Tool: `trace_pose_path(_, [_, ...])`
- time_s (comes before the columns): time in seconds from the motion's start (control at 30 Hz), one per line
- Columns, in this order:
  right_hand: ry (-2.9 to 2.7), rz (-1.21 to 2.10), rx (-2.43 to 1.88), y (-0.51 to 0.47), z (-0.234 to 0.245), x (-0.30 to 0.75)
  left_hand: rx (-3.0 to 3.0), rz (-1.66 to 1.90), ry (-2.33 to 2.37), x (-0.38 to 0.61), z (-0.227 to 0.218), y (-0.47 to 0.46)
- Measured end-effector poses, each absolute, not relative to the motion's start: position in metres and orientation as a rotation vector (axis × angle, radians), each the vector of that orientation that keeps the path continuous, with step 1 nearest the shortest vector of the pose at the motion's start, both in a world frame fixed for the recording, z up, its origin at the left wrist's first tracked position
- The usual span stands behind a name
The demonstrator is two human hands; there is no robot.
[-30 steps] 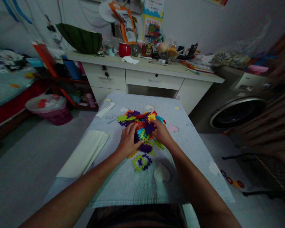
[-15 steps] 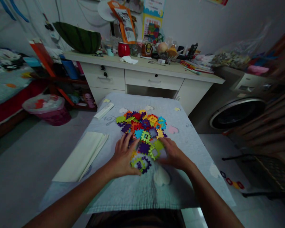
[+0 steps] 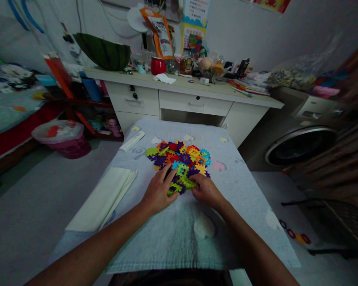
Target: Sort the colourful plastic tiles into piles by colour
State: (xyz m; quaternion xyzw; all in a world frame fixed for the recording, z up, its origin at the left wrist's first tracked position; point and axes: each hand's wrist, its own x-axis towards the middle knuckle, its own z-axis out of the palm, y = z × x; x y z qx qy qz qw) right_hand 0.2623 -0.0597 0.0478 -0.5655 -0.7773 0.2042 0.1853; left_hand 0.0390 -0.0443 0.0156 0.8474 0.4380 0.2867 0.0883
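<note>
A heap of colourful notched plastic building pieces point(image 3: 185, 158) lies in the middle of the cloth-covered table. They are purple, green, yellow, red, orange and blue. My left hand point(image 3: 158, 190) rests against the near left side of the heap, fingers spread and thumb apart, beside a green piece point(image 3: 174, 188). On the near right side my right hand point(image 3: 207, 190) presses on the pieces with bent fingers, its thumb apart from the index finger. Between the hands sits a green window-shaped piece point(image 3: 182, 171). Some pieces are hidden under my fingers.
A folded cream cloth point(image 3: 103, 200) and a white strip-shaped packet point(image 3: 132, 142) lie on the table's left. Behind stands a cluttered cabinet point(image 3: 137, 95) with half a watermelon point(image 3: 103, 51). A washing machine point(image 3: 298, 131) is at right, a pink bin point(image 3: 64, 143) at left.
Both hands have moved inward and slightly away from me. The near pieces are pushed up into the heap, closer together. My right hand's fingers are more bent than before.
</note>
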Motion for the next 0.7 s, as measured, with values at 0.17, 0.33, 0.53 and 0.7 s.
trace_pose_path(0.17, [-2.021,0.547,-1.571,-0.033,0.052,0.253,2.438,0.939,1.34,0.043,0.025,-0.02])
trace_pose_path(0.33, [-1.855,0.481,-1.552,0.005,0.061,0.246,2.284,1.05,1.547,0.04,0.034,-0.002])
trace_pose_path(0.53, [-1.835,0.262,-1.587,0.064,0.068,0.241,2.292,0.81,1.643,0.016,0.019,-0.025])
trace_pose_path(0.7, [-1.991,0.265,-1.684,0.101,0.065,0.221,2.349,0.651,1.642,0.007,-0.006,-0.046])
